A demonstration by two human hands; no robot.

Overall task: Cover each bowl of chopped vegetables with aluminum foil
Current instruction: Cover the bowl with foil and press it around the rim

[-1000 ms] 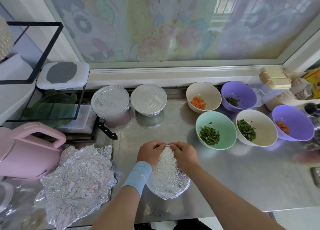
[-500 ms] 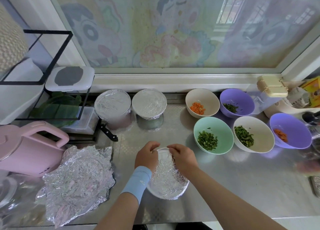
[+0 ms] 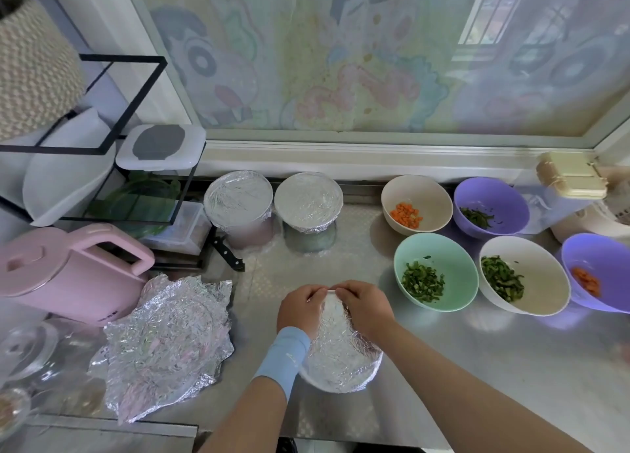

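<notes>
Both hands, left (image 3: 300,311) and right (image 3: 366,307), are pinching foil (image 3: 341,353) at the bowl's (image 3: 318,382) far rim, fingers curled tight, on the bench (image 3: 477,367).

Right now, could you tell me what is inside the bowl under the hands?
Only foil shows, pinched at the far rim by left hand and right hand; the contents are covered.

3 foil-covered bowls (image 3: 238,196), 5 uncovered bowls (image 3: 455,260)

We see crinkled silver foil (image 3: 341,357), a pale blue wristband (image 3: 284,357), a pink kettle (image 3: 64,275), a mint green bowl (image 3: 451,261), a purple bowl (image 3: 504,198), a cream bowl (image 3: 545,282), orange carrot (image 3: 405,215) and a pastel cartoon window (image 3: 341,60).
</notes>
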